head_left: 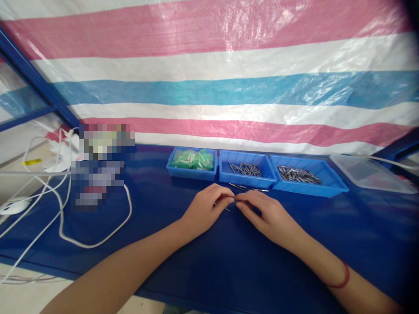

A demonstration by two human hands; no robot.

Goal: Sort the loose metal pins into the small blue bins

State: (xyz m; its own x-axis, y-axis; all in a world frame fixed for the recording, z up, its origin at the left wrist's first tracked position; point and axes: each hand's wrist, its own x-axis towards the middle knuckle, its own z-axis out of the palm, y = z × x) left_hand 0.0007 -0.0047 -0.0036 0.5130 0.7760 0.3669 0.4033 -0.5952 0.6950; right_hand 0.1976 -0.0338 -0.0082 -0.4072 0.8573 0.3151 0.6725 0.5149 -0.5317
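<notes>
My left hand (206, 204) and my right hand (266, 213) meet over the blue table, thumbs and forefingers pinched together. Between the fingertips is a small dark metal piece (235, 200); its kind is mostly hidden by my fingers. A thin metal end (228, 209) pokes out below my left fingers. Just beyond my hands, a few slim metal rods (237, 187) lie on the table. Behind them stand a blue bin of metal pieces (245, 169), a second bin of longer-looking metal pieces (298, 175), and a bin of green packets (192, 159).
At the right lies a translucent plastic lid (373, 174). White cables (94, 246) loop across the left side of the blue table (209, 270), near a white mouse (15, 206). A striped plastic sheet (209, 91) hangs behind the bins, with blue frame posts (36, 78) beside it.
</notes>
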